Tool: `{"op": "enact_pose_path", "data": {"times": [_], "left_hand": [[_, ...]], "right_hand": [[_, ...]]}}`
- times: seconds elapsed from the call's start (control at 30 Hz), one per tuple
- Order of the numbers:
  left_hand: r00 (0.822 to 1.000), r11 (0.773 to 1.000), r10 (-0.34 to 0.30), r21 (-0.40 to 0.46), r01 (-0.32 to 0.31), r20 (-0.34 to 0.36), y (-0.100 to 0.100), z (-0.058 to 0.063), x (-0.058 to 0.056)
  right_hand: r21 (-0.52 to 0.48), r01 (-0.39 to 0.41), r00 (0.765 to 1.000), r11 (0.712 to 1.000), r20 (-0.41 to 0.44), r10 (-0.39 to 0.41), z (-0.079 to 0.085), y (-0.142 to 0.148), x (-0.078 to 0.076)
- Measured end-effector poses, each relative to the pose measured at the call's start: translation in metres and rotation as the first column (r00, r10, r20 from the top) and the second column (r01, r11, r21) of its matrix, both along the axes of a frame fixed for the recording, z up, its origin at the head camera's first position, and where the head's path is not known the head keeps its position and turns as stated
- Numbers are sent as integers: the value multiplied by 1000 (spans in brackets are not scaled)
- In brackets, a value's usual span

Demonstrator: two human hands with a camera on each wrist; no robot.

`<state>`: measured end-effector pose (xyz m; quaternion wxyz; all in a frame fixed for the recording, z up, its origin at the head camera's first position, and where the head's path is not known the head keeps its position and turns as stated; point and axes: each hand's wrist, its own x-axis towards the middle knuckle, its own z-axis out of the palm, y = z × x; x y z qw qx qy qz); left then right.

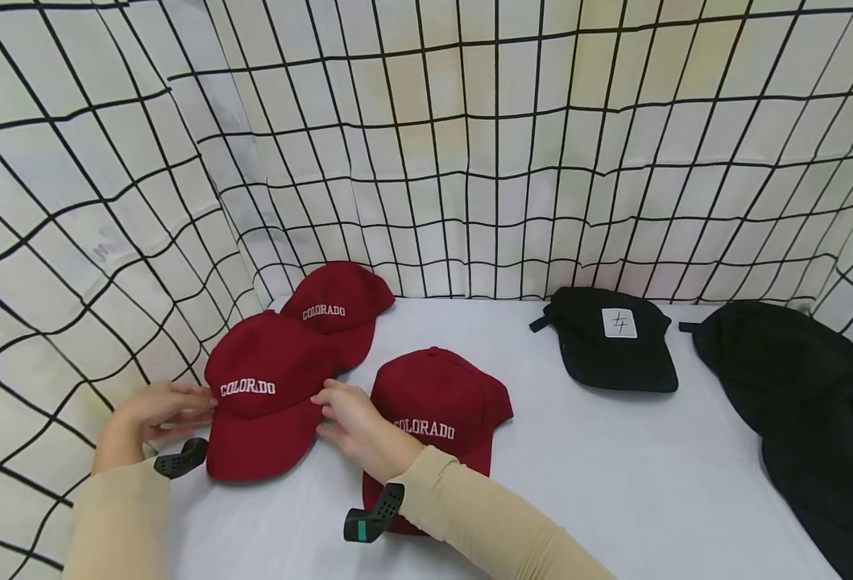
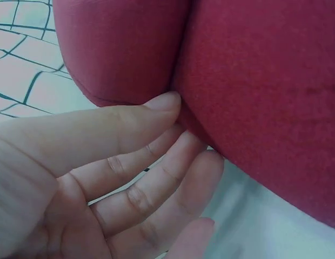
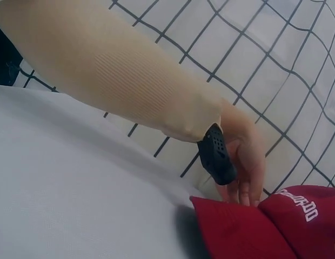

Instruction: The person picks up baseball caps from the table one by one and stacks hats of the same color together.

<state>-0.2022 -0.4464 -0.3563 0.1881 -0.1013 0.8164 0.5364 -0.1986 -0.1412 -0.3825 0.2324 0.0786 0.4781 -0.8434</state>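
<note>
Left hand (image 1: 172,411): your thumb and bent fingers pinch the front red cap (image 1: 270,415) where brim meets crown.
Right hand (image 1: 354,423): your fingers, partly bent, touch its opposite edge; I can't tell whether they grip.
Front red cap: between your two sets of fingertips.

Both arms in beige sleeves, cuffs at the wrists. Left arm (image 1: 118,524) comes up steeply, left wrist (image 1: 118,455) bent, left hand (image 1: 161,409) angled right. Left wrist view: thumb (image 2: 102,129) out long, opposite the fingers (image 2: 138,199), which are bent, slightly spread, palm partly showing; thumb and fingertips pinching. Right arm (image 1: 498,519) crosses diagonally from lower right, right hand (image 1: 357,423) pointing left, fingers slightly bent, grip unclear. Hands face each other, apart.
</note>
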Motion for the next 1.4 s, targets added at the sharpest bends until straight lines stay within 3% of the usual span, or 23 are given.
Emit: {"op": "enact_pose_path", "data": {"times": [0.17, 0.43, 0.73, 1.0, 1.4], "left_hand": [[999, 998, -18, -61, 16, -30, 2, 7, -3], [998, 997, -14, -78, 9, -69, 9, 18, -3], [992, 1000, 30, 4, -30, -120, 16, 25, -7], [988, 999, 30, 30, -26, -154, 29, 36, -5], [970, 995, 3, 94, 21, -244, 53, 57, -10]], "right_hand": [[-2, -13, 999, 1000, -29, 13, 5, 5, 0], [-23, -32, 998, 999, -55, 30, 15, 12, -1], [-1, -65, 992, 998, -112, 64, 31, 25, -4], [20, -96, 985, 995, -140, 97, 39, 37, -7], [130, -131, 946, 983, -279, 163, 56, 62, -15]]}}
